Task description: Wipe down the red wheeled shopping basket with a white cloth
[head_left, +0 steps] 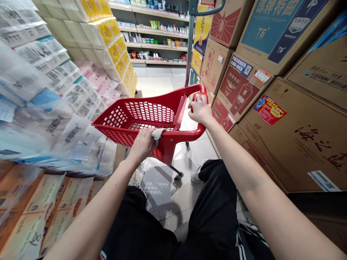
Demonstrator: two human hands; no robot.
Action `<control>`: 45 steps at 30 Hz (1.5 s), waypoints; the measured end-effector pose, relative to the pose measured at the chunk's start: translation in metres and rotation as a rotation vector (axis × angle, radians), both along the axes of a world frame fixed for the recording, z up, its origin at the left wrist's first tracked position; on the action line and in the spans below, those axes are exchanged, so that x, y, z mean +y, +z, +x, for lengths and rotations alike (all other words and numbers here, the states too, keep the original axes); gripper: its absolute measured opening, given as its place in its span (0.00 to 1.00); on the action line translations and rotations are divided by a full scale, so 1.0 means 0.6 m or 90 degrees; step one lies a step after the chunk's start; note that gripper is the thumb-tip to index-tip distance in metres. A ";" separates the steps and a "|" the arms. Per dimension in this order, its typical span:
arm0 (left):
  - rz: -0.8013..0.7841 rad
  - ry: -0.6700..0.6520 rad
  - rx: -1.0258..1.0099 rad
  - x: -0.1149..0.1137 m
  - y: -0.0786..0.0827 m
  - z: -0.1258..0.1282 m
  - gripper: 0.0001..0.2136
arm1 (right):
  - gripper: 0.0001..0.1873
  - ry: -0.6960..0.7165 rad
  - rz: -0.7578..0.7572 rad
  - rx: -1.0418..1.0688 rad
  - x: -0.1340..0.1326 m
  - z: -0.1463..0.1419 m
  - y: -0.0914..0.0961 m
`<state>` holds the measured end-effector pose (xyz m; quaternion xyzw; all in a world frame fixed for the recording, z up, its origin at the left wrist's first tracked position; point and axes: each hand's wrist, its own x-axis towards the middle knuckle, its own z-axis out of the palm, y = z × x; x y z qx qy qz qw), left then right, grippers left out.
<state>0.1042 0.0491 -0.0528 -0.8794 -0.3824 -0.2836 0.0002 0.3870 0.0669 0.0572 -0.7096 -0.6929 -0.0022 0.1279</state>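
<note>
While both hands hold it, the red plastic shopping trolley [141,112] stands at twelve o'clock, in front of the person's black trousers [214,202], with a caster wheel [178,176] showing beneath it on the tiled floor [159,85]. The left hand [142,144] sits at eleven o'clock, its fingers [146,139] clenched around the red handle bar [187,134], with a crumpled white cloth [157,135] caught between the hand and the bar. The right hand [199,111] sits at one o'clock, gripping the bar's far corner with curled fingers [199,99]. Just beside the trolley, from nine to ten o'clock, rise stacks of plastic-wrapped tissue packs [62,104], with yellow-labelled packs [108,47] beyond them at eleven and cream-and-orange boxes [35,213] low at eight. Cardboard cartons printed with liquor bottles [292,133] wall off one to four o'clock. A grey metal pole [189,47] rises at one o'clock, and store shelves of small packaged goods [154,36] stand far off at twelve.
</note>
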 end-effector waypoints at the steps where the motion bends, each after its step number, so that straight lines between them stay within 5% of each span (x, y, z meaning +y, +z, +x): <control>1: 0.004 0.001 -0.003 -0.003 0.000 0.006 0.19 | 0.16 0.003 0.003 -0.001 0.001 0.004 0.000; 12: -0.002 0.032 0.063 0.048 -0.027 -0.056 0.17 | 0.16 0.019 0.014 -0.005 0.004 0.015 0.003; 23: 0.004 -0.021 0.077 -0.037 0.000 0.041 0.16 | 0.16 0.103 0.022 -0.022 -0.001 0.074 0.008; 32: 0.002 0.054 0.081 -0.008 -0.041 -0.063 0.17 | 0.17 0.086 0.020 -0.001 -0.013 0.091 0.006; 35: -0.006 0.029 0.060 -0.015 -0.020 -0.031 0.18 | 0.17 0.061 0.018 0.004 -0.008 0.080 0.003; 39: -0.046 -0.036 -0.006 -0.051 0.021 0.068 0.20 | 0.17 0.051 0.020 0.009 0.001 0.067 0.001; 45: -0.012 -0.017 -0.085 -0.097 0.047 0.158 0.22 | 0.18 0.055 0.012 0.007 0.011 0.062 0.004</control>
